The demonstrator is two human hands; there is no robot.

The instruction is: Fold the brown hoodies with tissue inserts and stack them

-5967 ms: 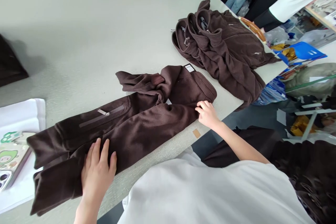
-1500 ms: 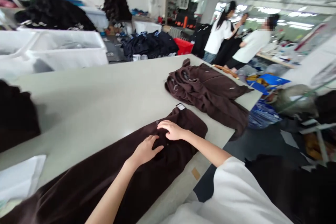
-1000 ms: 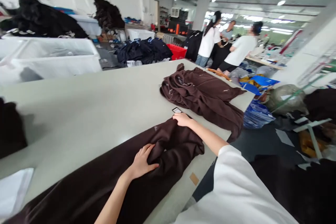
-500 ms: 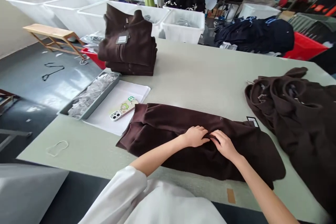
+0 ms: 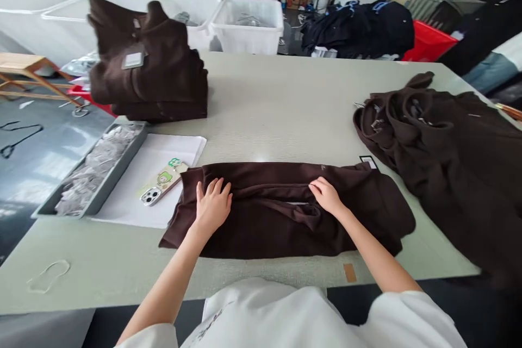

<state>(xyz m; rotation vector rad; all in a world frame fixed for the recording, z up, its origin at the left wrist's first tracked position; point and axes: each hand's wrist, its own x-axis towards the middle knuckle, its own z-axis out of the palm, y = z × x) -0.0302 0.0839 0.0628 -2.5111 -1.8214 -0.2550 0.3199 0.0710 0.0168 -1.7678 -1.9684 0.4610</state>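
A dark brown garment (image 5: 261, 234) lies folded lengthwise on the table in front of me, its ribbed end at the left. My left hand (image 5: 213, 204) rests on the cloth near that end, fingers spread. Toward the middle right, my right hand (image 5: 325, 194) pinches a folded edge of the same garment, and a gap in the cloth opens just below it. A black-framed tag (image 5: 368, 162) sticks out at the garment's upper right. Left of my left hand is a phone (image 5: 163, 182) in a decorated case, lying on white paper (image 5: 122, 207).
A stack of folded brown garments (image 5: 150, 81) stands at the back left. A grey tray (image 5: 116, 174) holds several small clear packets. More brown garments (image 5: 448, 157) are heaped at the right. White bins (image 5: 248, 27) stand behind the table (image 5: 261, 92). A loose string loop (image 5: 49, 276) lies front left.
My left hand has moved left, from beside the right hand to the ribbed end, and its fingers have spread. The right hand keeps hold of the folded edge. The view has shifted right.
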